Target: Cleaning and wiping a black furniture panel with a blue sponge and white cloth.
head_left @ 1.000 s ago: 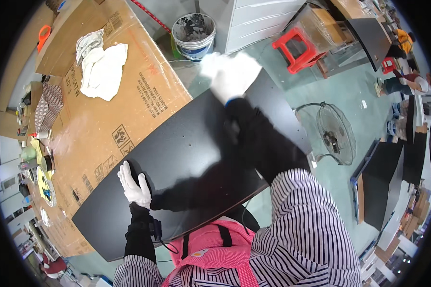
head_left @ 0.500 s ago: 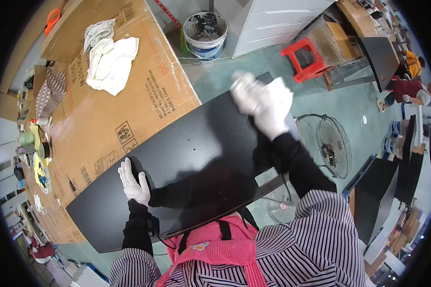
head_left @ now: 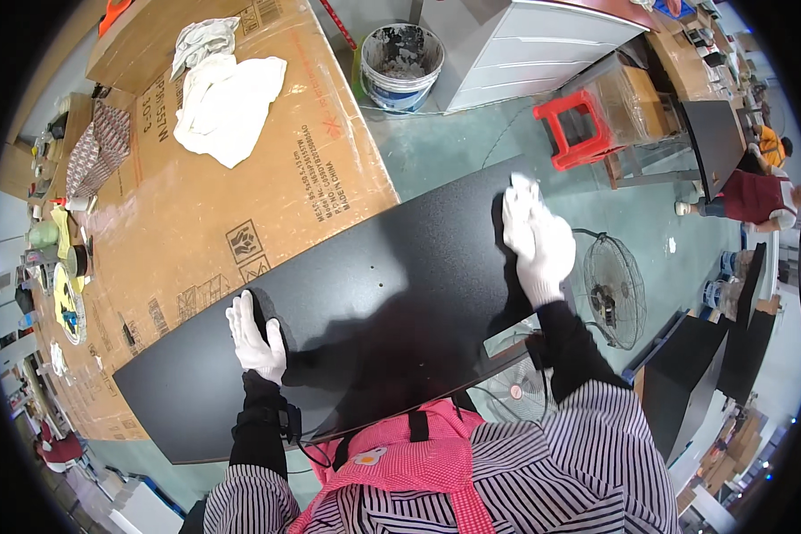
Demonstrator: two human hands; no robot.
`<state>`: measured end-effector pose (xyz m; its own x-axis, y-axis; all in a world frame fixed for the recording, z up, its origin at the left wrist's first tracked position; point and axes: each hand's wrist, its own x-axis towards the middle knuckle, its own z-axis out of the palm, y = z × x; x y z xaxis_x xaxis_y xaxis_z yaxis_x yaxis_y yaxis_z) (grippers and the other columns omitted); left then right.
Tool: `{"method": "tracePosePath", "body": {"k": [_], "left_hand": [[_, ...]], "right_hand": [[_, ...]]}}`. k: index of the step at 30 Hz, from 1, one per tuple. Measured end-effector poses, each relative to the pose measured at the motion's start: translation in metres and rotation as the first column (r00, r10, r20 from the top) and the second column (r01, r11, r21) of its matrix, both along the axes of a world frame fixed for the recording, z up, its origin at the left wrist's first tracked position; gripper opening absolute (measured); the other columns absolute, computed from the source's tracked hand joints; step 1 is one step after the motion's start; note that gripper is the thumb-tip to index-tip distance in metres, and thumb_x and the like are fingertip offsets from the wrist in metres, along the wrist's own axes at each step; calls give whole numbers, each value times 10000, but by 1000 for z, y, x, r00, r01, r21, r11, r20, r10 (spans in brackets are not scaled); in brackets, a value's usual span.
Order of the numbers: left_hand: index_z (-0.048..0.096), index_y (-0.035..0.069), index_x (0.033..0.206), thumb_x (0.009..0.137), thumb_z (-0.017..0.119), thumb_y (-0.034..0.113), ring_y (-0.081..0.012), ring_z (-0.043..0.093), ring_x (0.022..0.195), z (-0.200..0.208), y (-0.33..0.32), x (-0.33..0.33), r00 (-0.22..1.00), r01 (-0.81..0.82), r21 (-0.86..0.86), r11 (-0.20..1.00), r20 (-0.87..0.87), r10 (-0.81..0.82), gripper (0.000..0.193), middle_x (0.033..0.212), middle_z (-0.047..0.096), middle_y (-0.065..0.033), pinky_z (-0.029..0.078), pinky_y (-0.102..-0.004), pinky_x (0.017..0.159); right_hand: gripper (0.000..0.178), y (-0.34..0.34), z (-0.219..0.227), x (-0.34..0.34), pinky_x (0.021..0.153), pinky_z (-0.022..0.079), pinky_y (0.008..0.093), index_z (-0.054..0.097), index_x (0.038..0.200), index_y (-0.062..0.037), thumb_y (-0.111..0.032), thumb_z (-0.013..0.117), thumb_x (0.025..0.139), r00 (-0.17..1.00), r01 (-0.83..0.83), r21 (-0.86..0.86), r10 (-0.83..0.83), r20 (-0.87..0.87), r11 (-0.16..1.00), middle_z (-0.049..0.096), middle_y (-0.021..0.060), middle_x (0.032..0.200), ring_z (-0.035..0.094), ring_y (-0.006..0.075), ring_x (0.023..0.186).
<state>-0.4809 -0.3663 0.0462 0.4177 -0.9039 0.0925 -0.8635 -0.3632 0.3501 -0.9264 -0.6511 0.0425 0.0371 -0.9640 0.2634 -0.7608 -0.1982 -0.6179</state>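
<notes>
A long black panel [head_left: 356, 276] with two small holes slants across in front of me, partly over the cardboard-covered table. My left hand [head_left: 256, 340], in a white glove, lies flat on its left part with the fingers stretched out. At the far right end is my right hand [head_left: 539, 242], also gloved, pressing a white cloth [head_left: 523, 183] against the panel's edge. Only a bit of that cloth shows past the fingertips; the rest is hidden under the hand. Dark reflections cover the panel's near side.
On the cardboard-covered table [head_left: 187, 258] lie crumpled white rags [head_left: 231, 107]. Beyond it stand a paint-stained bucket [head_left: 402, 67] and a white drawer cabinet [head_left: 534, 53]. A red stool [head_left: 578, 129] and a wire-guarded fan [head_left: 614, 289] stand to the right. Another person [head_left: 756, 196] is farther off.
My right hand has swept the cloth from the panel's far edge to its right end and slowed from a blur. My left hand stays flat on the panel. The view has shifted slightly.
</notes>
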Motion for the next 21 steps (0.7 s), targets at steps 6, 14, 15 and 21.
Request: {"method": "tracePosePath", "body": {"k": [6, 14, 15, 21], "left_hand": [[391, -5, 1609, 969, 619, 106, -443, 381, 1533, -4, -9, -1, 1000, 15, -1, 1000, -5, -15, 688, 1621, 472, -211, 240, -531, 1304], [386, -21, 1604, 978, 602, 99, -448, 372, 1537, -3, 0, 1, 1000, 25, -1, 1000, 0, -25, 673, 1623, 466, -218, 228, -532, 1306], [386, -23, 1603, 981, 601, 101, -447, 373, 1537, -3, 0, 1, 1000, 27, -1, 1000, 8, -27, 669, 1624, 466, -216, 227, -531, 1306], [389, -19, 1602, 998, 587, 109, -443, 378, 1533, -9, -5, -5, 999, 37, -18, 999, 14, -37, 649, 1626, 467, -206, 234, -524, 1303]], "right_hand": [[393, -126, -13, 41, 979, 550, 482, 621, 1348, -78, -204, 605, 976, 956, -73, -149, 26, -293, 986, 671, 187, 1293, 644, 390, 1182], [497, 1, 2, -19, 883, 492, 446, 638, 1381, -127, -259, 642, 902, 754, -260, -81, 150, -639, 962, 680, 92, 1353, 645, 305, 1171], [497, 0, -2, -22, 883, 492, 446, 638, 1381, -127, -259, 642, 902, 755, -259, -80, 150, -638, 963, 680, 92, 1353, 645, 305, 1171], [350, -92, -3, 18, 969, 541, 471, 643, 1318, -133, -227, 584, 986, 852, -273, -344, 59, -521, 899, 668, 123, 1280, 629, 353, 1188]]}}
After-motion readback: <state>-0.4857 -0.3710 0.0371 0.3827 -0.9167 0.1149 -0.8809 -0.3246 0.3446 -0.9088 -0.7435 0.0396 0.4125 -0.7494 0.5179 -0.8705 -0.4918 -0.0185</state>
